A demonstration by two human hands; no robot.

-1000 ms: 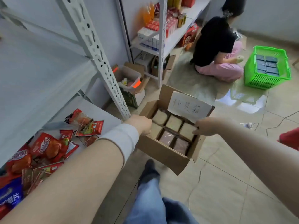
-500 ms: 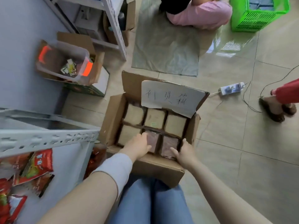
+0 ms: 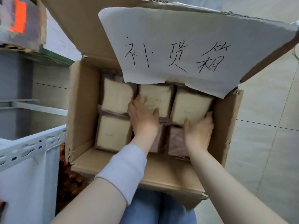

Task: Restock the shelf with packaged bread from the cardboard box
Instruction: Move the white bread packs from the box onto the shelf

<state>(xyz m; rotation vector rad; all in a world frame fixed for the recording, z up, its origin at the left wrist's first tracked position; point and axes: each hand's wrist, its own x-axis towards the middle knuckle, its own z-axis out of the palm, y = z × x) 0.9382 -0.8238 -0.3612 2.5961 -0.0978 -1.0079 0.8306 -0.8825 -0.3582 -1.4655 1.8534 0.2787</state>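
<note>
Left hand [image 3: 143, 122] fingers [image 3: 137, 101] wedge into gap beside middle bread pack [image 3: 155, 97], thumb on its top, pinching it; right hand [image 3: 199, 133] fingers [image 3: 209, 115] curl round right bread pack [image 3: 191, 105] edge. Both packs sit in back row of cardboard box [image 3: 84, 110], w/ paper label [image 3: 178, 50] on flap. Jeans [image 3: 155, 207] under box's near edge; grey shelf rail [image 3: 32, 143] at left, tile floor [image 3: 267, 143] at right.

Pale, glossy floor tiles [image 3: 265, 143] with thin dark grout lines fill the 3 o'clock side. At 8 o'clock a white perforated shelf rail [image 3: 32, 145] runs aslant, with a white panel [image 3: 27, 183] below it. Blurred grey surfaces sit at 9 o'clock. The light is soft and even.
</note>
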